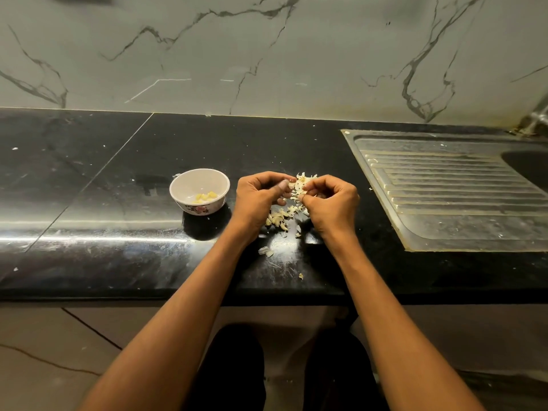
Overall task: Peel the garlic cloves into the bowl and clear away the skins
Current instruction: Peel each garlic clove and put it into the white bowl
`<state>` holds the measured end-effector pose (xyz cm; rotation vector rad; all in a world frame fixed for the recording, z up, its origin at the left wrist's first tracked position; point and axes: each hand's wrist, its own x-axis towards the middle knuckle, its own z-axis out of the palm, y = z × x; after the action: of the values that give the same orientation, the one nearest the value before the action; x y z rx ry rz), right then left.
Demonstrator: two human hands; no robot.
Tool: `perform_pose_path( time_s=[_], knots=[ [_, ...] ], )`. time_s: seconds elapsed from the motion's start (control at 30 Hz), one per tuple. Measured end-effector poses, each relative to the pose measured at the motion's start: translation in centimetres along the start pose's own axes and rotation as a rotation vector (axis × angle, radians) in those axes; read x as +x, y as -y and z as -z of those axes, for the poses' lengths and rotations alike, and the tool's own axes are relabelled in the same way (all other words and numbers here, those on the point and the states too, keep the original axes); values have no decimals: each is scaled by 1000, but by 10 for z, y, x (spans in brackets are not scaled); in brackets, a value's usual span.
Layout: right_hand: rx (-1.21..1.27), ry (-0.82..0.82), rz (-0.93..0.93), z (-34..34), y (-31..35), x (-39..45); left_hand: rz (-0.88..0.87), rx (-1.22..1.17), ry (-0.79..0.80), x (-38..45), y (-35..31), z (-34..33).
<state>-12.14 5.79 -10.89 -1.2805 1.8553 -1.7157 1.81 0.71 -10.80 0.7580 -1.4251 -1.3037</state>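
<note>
A small white bowl [199, 189] with a flower print stands on the black counter, holding a few peeled yellowish garlic cloves [204, 197]. Just right of it, my left hand [259, 195] and my right hand [332, 203] face each other with curled fingers, both pinching one small garlic clove [292, 185] between their fingertips. Behind and under the hands lies a heap of pale garlic skins [304, 180]. Several unpeeled cloves [277, 219] lie on the counter below my left hand. The hands cover part of the heap.
A steel sink drainboard [450, 188] is set into the counter at the right, its basin [527, 170] at the far right edge. Loose skin flakes [266, 251] lie near the counter's front edge [148, 292]. A marble wall rises behind.
</note>
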Motion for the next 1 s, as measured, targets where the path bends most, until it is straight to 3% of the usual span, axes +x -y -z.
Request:
perform_pose_path(
  time_s=[0.3, 1.0],
  knots=[
    [269, 121, -80, 1, 10, -4, -15, 30, -29, -2, -1, -1],
    [376, 245, -136, -1, 8, -2, 118, -62, 81, 3, -2, 3]
  ],
)
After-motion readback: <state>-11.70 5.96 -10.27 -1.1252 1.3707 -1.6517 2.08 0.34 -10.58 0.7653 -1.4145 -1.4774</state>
